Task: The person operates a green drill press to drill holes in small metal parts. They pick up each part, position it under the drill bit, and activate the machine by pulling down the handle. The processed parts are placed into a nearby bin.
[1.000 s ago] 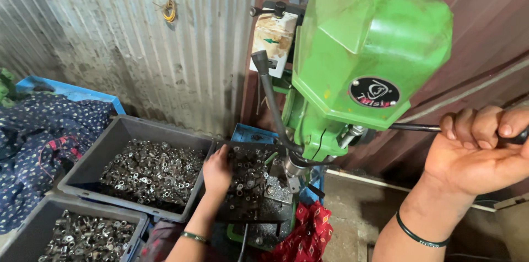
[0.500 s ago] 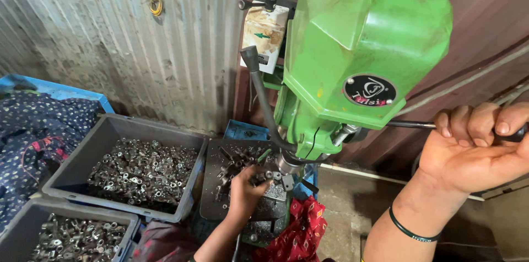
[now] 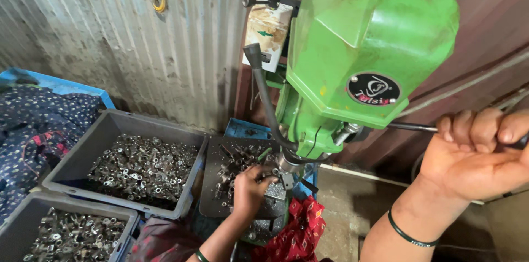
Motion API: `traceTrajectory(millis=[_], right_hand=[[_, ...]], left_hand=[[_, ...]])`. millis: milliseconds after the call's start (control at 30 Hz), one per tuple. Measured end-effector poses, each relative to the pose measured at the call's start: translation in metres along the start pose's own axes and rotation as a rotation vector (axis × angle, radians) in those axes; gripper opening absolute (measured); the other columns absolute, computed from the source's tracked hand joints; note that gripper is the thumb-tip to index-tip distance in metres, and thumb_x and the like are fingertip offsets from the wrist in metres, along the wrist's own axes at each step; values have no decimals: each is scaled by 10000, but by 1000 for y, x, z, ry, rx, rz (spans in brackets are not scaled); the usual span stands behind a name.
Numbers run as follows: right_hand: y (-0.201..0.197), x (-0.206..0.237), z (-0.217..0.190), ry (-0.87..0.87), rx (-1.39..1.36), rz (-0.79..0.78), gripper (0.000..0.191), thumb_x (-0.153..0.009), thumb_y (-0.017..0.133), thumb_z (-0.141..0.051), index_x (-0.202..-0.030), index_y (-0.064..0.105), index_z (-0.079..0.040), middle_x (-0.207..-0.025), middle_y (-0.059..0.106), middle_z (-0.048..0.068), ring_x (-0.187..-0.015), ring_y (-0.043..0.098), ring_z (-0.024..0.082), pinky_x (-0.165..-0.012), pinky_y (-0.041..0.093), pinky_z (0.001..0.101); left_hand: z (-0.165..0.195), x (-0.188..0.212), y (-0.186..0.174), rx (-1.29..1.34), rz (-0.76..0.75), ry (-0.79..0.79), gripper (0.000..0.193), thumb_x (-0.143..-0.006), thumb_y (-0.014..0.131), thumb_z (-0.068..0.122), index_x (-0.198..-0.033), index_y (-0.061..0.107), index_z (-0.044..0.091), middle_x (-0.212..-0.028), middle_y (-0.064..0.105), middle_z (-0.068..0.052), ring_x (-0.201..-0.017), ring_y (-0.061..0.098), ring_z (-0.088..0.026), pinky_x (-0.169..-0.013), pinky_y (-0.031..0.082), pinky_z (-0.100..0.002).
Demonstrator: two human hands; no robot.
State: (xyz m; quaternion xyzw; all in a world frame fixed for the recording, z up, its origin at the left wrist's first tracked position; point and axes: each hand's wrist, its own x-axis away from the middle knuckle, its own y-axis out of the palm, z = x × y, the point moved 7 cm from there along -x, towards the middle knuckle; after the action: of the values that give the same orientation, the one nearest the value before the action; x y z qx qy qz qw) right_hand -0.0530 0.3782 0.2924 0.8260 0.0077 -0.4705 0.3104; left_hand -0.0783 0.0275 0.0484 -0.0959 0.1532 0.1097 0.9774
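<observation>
A green drill press (image 3: 363,58) stands in front of me, its spindle (image 3: 286,161) pointing down over a dark work table (image 3: 212,196) strewn with small metal parts. My left hand (image 3: 248,187) rests on that table right under the spindle, fingers curled around a small metal part that is mostly hidden by them. My right hand (image 3: 479,152) is closed around the black feed lever (image 3: 410,127) that sticks out from the right side of the machine's head. A black band circles my right wrist.
A grey bin (image 3: 77,168) full of small metal rings sits left of the work table; a second grey bin (image 3: 27,212) of the same parts lies nearer, at bottom left. Dark patterned cloth (image 3: 33,124) lies at far left, red cloth (image 3: 300,234) below the table. Corrugated metal wall (image 3: 138,30) behind.
My left hand has moved right from the pile of parts to under the spindle. My right hand has stayed on the feed lever. The view has shifted slightly.
</observation>
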Motion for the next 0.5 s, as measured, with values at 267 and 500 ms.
traceTrajectory(millis=[267, 500], right_hand=[[-4, 111, -12, -298, 217, -126, 285, -1039, 440, -401, -822, 377, -228, -653, 372, -45, -647, 367, 133, -825, 414, 415], [-38, 129, -7, -267, 176, -10, 237, -1030, 466, -296, -839, 338, -237, -618, 319, -32, -634, 321, 132, -640, 338, 298]], left_hand=[[2, 0, -2, -184, 5, 91, 308, -716, 859, 211, -978, 777, 71, -986, 768, -131, -907, 729, -347, -788, 569, -402], [4, -1, -5, -318, 44, 154, 334, -705, 880, 284, -958, 771, 94, -985, 756, -127, -911, 705, -359, -779, 556, -424]])
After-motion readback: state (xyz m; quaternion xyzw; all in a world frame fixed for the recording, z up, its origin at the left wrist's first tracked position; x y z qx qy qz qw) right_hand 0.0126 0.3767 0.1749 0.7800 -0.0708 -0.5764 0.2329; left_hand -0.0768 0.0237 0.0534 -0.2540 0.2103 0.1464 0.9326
